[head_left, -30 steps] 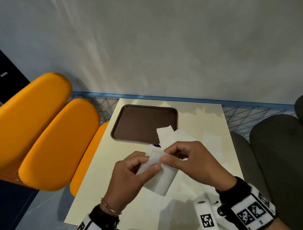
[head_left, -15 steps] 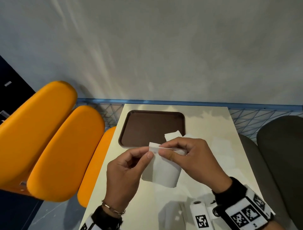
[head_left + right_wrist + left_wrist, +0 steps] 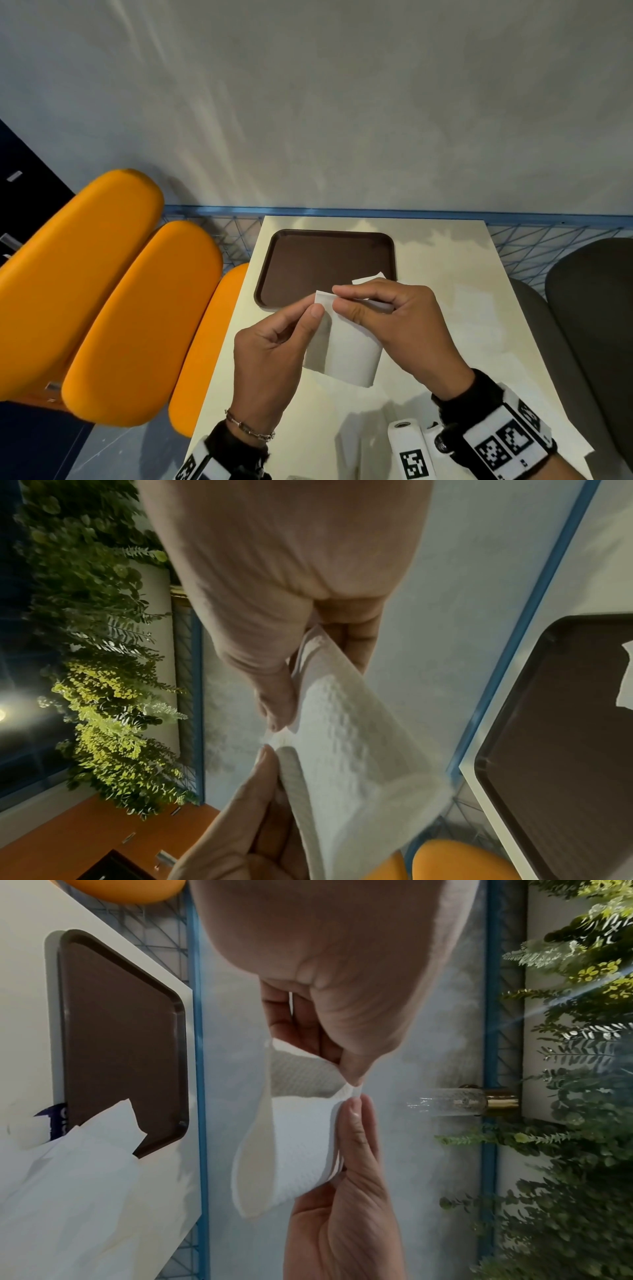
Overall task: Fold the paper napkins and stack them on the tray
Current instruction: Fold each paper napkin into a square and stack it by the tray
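Observation:
A white paper napkin (image 3: 349,346) hangs above the cream table (image 3: 462,308), held by its top edge. My left hand (image 3: 317,306) pinches the upper left corner between thumb and forefinger. My right hand (image 3: 337,301) pinches the same edge right beside it, the fingertips almost touching. In the left wrist view the napkin (image 3: 301,1139) shows several layers at that edge. The right wrist view shows the napkin (image 3: 352,750) bowed between both hands. The brown tray (image 3: 325,263) lies bare behind the hands. A stack of loose napkins (image 3: 370,278) peeks out behind my right hand, overlapping the tray's near right corner.
Orange padded chairs (image 3: 137,308) stand left of the table, and a dark grey seat (image 3: 589,325) stands on the right. A blue wire fence (image 3: 548,240) and a grey wall close off the far side. White marked cylinders (image 3: 411,448) sit at the near edge.
Both hands have risen toward the tray with the napkin. Their pinches have come together on its top edge, and the sheet now hangs down flat instead of bunched.

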